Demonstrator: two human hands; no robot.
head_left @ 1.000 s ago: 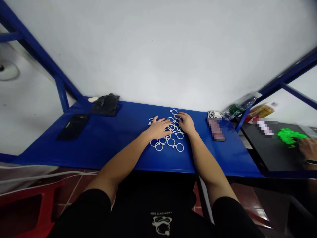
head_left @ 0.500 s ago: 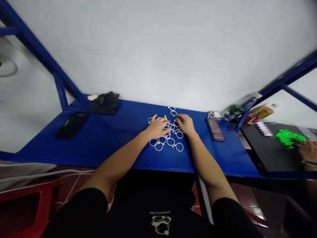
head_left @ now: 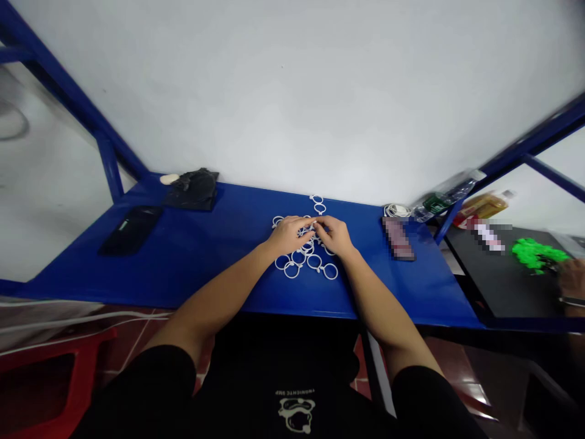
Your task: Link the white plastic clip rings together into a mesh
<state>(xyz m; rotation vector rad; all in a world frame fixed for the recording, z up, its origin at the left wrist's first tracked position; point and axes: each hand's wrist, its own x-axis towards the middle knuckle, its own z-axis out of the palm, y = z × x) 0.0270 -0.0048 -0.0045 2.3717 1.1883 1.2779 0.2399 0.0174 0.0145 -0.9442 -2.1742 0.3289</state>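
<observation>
Several white plastic rings (head_left: 330, 272) with small knobs lie in a loose cluster on the blue table (head_left: 219, 262). Over the upper part of that cluster my two hands meet, fingertips almost touching. My left hand (head_left: 290, 235) has its fingers stretched to the right and its thumb below them, closed on a white ring (head_left: 314, 224) of which only a small bit shows. My right hand (head_left: 335, 235) pinches at the same spot from the other side. Fingers cover most of the held piece. Two more rings (head_left: 319, 208) lie beyond the hands, near the wall.
A black phone (head_left: 130, 230) and a crumpled black bag (head_left: 194, 189) lie at left. To the right are a blurred-out phone (head_left: 399, 238), a coiled white cable (head_left: 397, 211) and a plastic bottle (head_left: 445, 198). Another person's hand (head_left: 572, 277) is beside bright green pieces (head_left: 537, 255).
My right hand has moved down and left, my left hand slightly right, so their fingertips now come together. The loose rings still in sight lie as before.
</observation>
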